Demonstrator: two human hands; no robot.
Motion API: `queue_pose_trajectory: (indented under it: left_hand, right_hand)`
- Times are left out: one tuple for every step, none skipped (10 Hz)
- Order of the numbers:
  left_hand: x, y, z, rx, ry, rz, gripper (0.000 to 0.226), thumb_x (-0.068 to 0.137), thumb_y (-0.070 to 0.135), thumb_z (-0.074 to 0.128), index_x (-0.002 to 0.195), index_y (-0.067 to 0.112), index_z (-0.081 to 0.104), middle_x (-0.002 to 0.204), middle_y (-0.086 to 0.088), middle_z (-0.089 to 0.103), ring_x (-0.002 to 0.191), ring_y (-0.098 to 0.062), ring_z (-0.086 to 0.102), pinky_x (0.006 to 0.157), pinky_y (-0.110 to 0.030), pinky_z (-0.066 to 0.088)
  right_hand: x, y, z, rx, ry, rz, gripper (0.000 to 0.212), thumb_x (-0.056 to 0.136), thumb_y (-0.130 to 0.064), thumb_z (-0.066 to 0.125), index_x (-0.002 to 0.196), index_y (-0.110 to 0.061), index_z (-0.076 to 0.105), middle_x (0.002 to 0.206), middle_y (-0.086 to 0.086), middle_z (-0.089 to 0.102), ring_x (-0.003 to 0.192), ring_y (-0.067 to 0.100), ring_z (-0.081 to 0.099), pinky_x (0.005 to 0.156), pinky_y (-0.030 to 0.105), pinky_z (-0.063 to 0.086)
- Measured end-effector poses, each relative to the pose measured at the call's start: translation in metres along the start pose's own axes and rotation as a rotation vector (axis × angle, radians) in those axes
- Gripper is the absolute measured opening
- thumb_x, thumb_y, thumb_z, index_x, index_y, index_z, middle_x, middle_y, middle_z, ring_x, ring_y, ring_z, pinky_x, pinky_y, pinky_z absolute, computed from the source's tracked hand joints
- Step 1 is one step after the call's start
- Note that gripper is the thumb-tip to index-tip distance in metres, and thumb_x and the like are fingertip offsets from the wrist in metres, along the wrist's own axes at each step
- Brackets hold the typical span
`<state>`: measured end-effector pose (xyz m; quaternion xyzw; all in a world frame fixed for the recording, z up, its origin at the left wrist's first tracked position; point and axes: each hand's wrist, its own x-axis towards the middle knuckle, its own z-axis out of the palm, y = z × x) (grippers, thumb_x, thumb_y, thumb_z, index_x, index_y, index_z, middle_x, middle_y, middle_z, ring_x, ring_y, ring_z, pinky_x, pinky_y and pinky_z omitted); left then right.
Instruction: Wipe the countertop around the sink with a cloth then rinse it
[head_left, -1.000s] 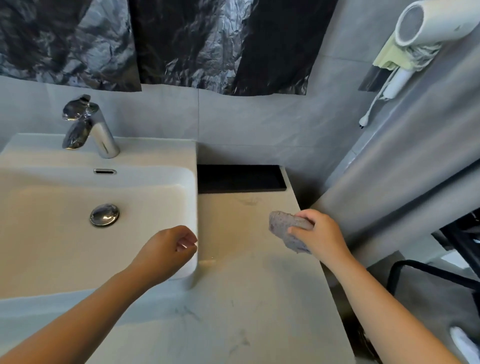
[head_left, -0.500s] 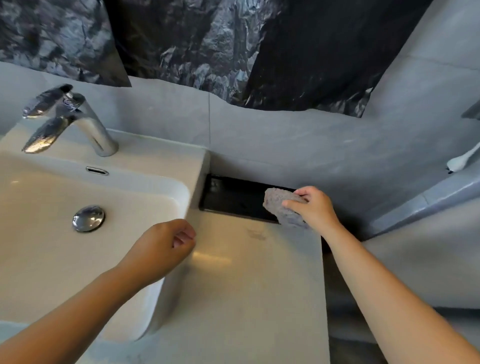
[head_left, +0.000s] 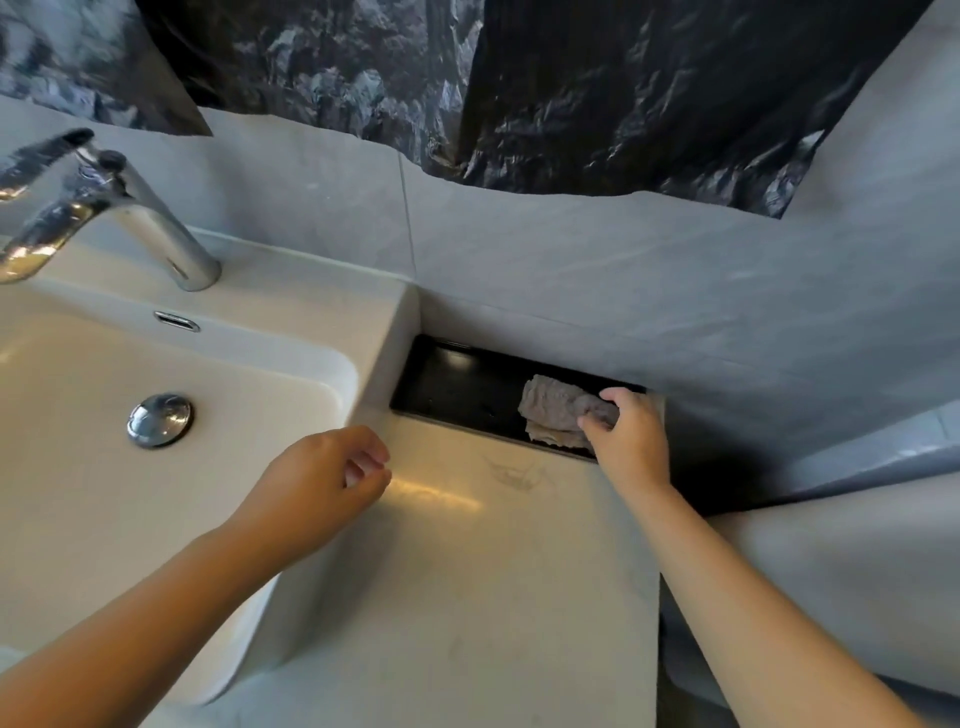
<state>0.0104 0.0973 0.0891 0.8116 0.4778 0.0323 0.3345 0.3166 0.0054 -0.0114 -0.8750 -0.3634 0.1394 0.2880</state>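
A: Where is the tray (head_left: 457, 387)?
B: At the back of the surface (head_left: 467, 597), against the wall (head_left: 571, 270), just right of the sink (head_left: 311, 291); the cloth (head_left: 556, 410) lies in its right end, under the right hand (head_left: 631, 441).
A: And the left hand (head_left: 317, 483)?
B: Above the sink's right rim; the faucet (head_left: 156, 228) stands on its back edge.

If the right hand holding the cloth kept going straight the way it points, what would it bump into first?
Most likely the grey wall right behind the black tray; the right hand and cloth sit near the tray's back edge.
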Motion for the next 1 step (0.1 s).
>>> queue_pose_trajectory:
  left_hand:
    - [-0.0068,0.0047,-0.0035,-0.026,0.014,0.007,0.007,0.084,0.024,0.063,0.088,0.030,0.063,0.081,0.013,0.065,0.077,-0.002,0.061,0.071,-0.021,0.049]
  right_hand:
    - [-0.0278,-0.0026,-0.0162,0.127,-0.009,-0.038,0.032,0.083,-0.023,0.070,0.112,-0.013,0.063,0.112,0.003,0.062,0.100,0.015,0.058,0.079,0.025,0.044]
